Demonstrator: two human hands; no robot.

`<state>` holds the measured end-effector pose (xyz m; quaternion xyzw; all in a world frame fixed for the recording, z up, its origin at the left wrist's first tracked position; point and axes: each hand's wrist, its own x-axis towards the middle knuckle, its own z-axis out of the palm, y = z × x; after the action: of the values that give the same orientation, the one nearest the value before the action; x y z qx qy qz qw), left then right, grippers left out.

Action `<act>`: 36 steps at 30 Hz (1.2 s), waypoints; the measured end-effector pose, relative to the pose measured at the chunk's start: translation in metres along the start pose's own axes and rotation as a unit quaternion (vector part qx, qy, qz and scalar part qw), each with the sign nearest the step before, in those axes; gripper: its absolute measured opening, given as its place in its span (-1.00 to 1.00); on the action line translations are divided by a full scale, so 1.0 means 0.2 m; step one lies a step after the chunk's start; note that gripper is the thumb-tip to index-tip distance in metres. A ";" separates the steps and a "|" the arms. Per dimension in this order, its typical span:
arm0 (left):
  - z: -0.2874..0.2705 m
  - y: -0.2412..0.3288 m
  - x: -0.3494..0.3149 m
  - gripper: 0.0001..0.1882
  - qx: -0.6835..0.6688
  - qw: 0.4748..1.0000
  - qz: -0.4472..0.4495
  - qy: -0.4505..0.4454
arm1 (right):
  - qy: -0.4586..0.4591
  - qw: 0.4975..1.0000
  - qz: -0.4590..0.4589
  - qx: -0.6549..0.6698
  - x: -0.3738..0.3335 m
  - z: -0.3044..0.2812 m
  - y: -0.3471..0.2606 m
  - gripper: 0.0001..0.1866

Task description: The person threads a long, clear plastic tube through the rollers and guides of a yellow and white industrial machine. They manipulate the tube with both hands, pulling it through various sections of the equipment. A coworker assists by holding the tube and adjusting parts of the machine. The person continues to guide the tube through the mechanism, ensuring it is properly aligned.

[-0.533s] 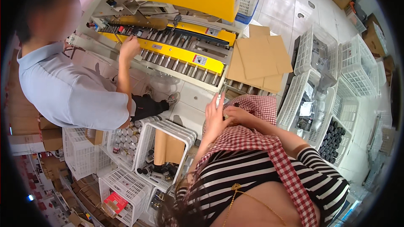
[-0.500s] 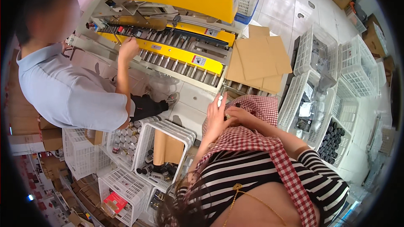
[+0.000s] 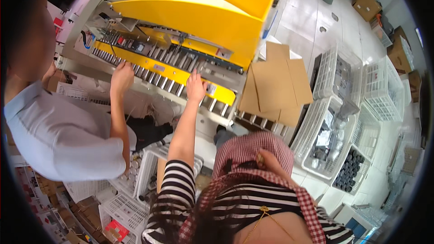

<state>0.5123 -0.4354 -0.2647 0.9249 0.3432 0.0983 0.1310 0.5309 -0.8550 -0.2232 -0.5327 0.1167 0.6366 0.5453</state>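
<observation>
My left hand point(image 3: 196, 86) reaches out to the yellow side rail point(image 3: 174, 74) of a roller conveyor. Its fingers stretch over the rail towards the rollers, and I see nothing held in it. Close to my red-and-white checked apron point(image 3: 253, 147), my right hand point(image 3: 267, 159) is curled closed; what its fingers hold, if anything, cannot be made out. Left of my reaching arm, a co-worker's hand point(image 3: 122, 79) is at the same rail, near a thin dark rod. Small items lie among the rollers farther in.
A large yellow guard point(image 3: 190, 12) rises over the conveyor. Flat cardboard sheets point(image 3: 278, 83) lie at its right end. White crates point(image 3: 312, 153) holding packaged parts stand at right, with black round pieces point(image 3: 349, 171) in one. More crates point(image 3: 124, 208) stand at lower left. The co-worker point(image 3: 68, 131) stands close at left.
My left hand has left my right hand and moved forward and left to the yellow rail. My right hand has dropped back against the apron. My view has shifted, and the co-worker appears farther left.
</observation>
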 end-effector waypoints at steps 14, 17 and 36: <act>0.60 -0.55 0.97 -0.44 0.078 0.996 -0.013 -0.048 | 0.079 0.996 0.022 0.033 0.47 0.25 0.26 -0.70; 0.63 -0.60 1.08 -0.36 0.056 0.995 -0.029 -0.081 | 0.087 0.995 0.020 0.051 0.50 0.30 0.22 -0.72; 0.65 -0.59 0.92 -0.80 -0.068 0.989 0.006 0.132 | 0.075 0.994 -0.029 0.070 0.47 0.35 0.07 -0.75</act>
<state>0.6121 -0.2509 -0.4065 0.8948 0.3444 0.2434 0.1465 0.4959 -0.7556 -0.2755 -0.5428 0.1862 0.5692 0.5888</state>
